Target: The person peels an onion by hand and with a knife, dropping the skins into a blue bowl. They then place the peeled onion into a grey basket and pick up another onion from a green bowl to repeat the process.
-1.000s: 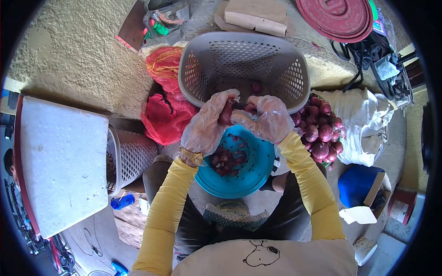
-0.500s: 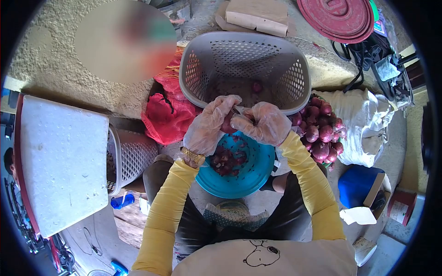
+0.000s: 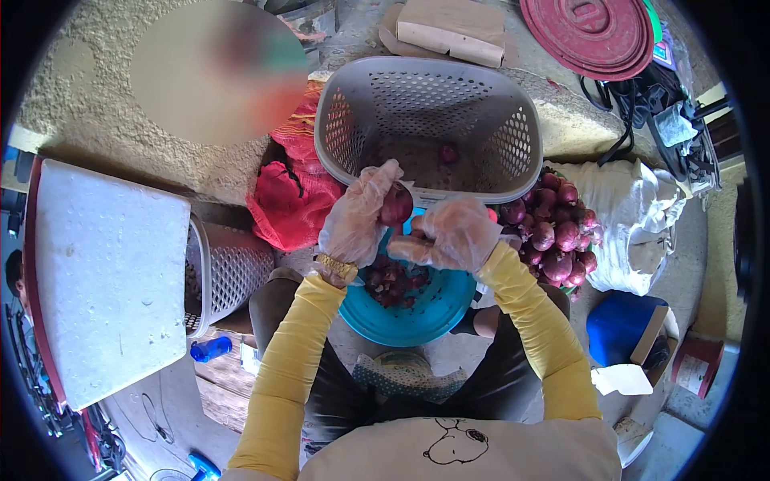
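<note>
My left hand (image 3: 355, 218), in a clear plastic glove, grips a red onion (image 3: 396, 205) above the teal basin. Just right of it, my right hand (image 3: 455, 234), gloved the same way, has its fingers curled together, pointing left below the onion. Whatever it may hold is hidden. Beneath both hands stands the teal basin (image 3: 405, 327), with reddish-purple onion skins (image 3: 391, 282) in it. A grey perforated basket (image 3: 429, 195) is beyond my hands, and one onion (image 3: 448, 154) lies on its bottom. A heap of red onions (image 3: 559, 232) sits to the right.
A white sack (image 3: 630, 200) lies beside the heap. Red mesh bags (image 3: 297, 204) are left of the basket. Further left are a white foam box lid (image 3: 112, 280) and another perforated basket (image 3: 237, 268). A blue container (image 3: 624, 327) stands at right, a red lid (image 3: 588, 32) at upper right.
The right hand has drawn slightly down and away from the onion. The left hand has turned, so the onion shows more fully and sits higher.
</note>
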The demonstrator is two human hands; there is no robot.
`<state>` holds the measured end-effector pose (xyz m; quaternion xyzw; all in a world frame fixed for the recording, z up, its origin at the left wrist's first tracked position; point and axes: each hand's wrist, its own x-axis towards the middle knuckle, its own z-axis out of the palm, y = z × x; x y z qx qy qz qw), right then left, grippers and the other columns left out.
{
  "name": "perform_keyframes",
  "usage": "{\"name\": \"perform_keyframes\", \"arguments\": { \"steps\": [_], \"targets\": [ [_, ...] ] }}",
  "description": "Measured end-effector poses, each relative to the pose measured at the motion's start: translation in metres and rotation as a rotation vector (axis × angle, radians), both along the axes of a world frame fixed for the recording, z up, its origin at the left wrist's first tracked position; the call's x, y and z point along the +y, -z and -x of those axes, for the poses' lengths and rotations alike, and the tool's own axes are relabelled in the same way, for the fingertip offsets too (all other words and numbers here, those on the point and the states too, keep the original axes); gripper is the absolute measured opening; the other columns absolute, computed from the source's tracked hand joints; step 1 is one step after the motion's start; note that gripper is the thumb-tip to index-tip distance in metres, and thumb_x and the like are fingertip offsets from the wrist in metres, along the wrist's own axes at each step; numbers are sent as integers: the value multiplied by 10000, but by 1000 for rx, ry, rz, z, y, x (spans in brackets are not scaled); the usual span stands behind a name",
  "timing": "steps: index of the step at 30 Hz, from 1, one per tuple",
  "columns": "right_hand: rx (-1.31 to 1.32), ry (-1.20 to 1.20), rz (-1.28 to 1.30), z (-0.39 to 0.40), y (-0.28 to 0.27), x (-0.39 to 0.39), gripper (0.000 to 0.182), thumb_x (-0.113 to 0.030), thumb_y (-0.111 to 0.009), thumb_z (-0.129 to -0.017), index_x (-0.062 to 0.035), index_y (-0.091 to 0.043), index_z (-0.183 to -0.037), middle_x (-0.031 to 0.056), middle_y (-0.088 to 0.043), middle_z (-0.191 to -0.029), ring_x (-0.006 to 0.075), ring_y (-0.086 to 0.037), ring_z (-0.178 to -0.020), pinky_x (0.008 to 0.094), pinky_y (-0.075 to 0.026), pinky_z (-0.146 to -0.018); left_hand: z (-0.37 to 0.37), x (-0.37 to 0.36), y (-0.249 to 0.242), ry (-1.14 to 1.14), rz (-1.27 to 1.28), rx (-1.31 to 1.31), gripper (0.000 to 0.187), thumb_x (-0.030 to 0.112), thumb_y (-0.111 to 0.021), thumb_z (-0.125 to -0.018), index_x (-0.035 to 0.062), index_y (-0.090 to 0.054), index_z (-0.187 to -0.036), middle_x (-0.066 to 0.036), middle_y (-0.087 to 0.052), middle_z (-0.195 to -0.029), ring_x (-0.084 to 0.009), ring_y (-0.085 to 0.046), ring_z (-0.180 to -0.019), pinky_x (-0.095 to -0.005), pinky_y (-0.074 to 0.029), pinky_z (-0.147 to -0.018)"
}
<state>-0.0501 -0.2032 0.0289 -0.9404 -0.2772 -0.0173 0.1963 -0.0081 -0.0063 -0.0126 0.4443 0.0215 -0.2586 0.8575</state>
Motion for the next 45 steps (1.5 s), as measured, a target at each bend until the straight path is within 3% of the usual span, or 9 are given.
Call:
{"name": "perform_keyframes", "arguments": {
  "steps": [3, 5, 14, 27, 29, 32, 38, 42, 45],
  "targets": [
    [66, -80, -21, 3, 5, 5, 480, -597, -684, -889, -128, -731, -805, 120, -658, -706, 360, -667, -698, 462, -521, -641, -2, -1, 7, -186, -320, -331, 400, 388, -643, -1044, 34, -615, -1228, -50, -647, -1030, -166, -642, -905, -295, -547, -794],
    [72, -146, 41, 5, 2, 9, 500, -608, -683, -885, -118, -728, -796, 131, -663, -716, 365, -672, -707, 465, -522, -642, -2, 6, -12, -109, 149, 66, 423, 405, -612, -1052, 16, -620, -1218, -106, -649, -1147, -263, -643, -1103, -479, -564, -969],
    [270, -134, 199, 13, 21, 23, 662, -747, -648, -827, -101, -727, -705, 144, -674, -695, 383, -681, -727, 488, -529, -656, -8, 17, -20, -116, 322, 285, 527, 487, -542, -1063, 5, -597, -1268, -192, -635, -1278, -418, -602, -1244, -576, -505, -1055],
    [93, 200, -160, -7, -13, 1, 690, -777, -776, -685, -109, -751, -855, 136, -715, -792, 359, -698, -799, 468, -533, -720, -12, 21, -1, 142, 296, 240, 595, 456, -540, -1073, -36, -500, -1406, -227, -620, -1276, -346, -670, -1118, -443, -612, -932],
    [102, 238, -185, -10, -17, -5, 687, -759, -791, -682, -99, -747, -871, 143, -708, -788, 364, -697, -811, 466, -531, -731, 5, 15, 7, -18, -474, -785, 534, 385, -514, -1096, -56, -504, -1397, -231, -624, -1272, -335, -685, -1091, -435, -606, -972],
    [99, 260, -193, -11, -11, -10, 676, -719, -817, -676, -90, -742, -912, 152, -703, -791, 372, -694, -827, 466, -529, -749, 8, 13, 4, 39, -605, -922, 464, 257, -503, -1107, -35, -459, -1466, -226, -628, -1281, -317, -679, -1120, -419, -590, -1012],
    [34, 208, -183, -12, 4, -14, 657, -681, -828, -690, -78, -746, -939, 165, -684, -788, 378, -678, -791, 467, -518, -724, 2, 9, 9, 147, -301, -438, 463, 239, -474, -1116, 24, -409, -1520, -223, -566, -1394, -343, -642, -1206, -438, -571, -1042],
    [92, 211, -279, -11, -8, -8, 678, -693, -820, -707, -53, -759, -923, 173, -659, -741, 378, -660, -737, 464, -509, -684, 9, 10, 1, 122, -383, -836, 466, 277, -461, -1120, -2, -431, -1493, -229, -572, -1383, -351, -639, -1216, -446, -569, -1043],
    [92, 187, -268, -12, -5, -10, 676, -669, -819, -731, -36, -762, -963, 179, -670, -747, 379, -661, -743, 463, -509, -681, 3, 11, 9, 185, -238, -397, 602, 149, -595, -1054, 37, -315, -1575, -216, -576, -1388, -320, -637, -1225, -435, -559, -1048]
  ]
}}
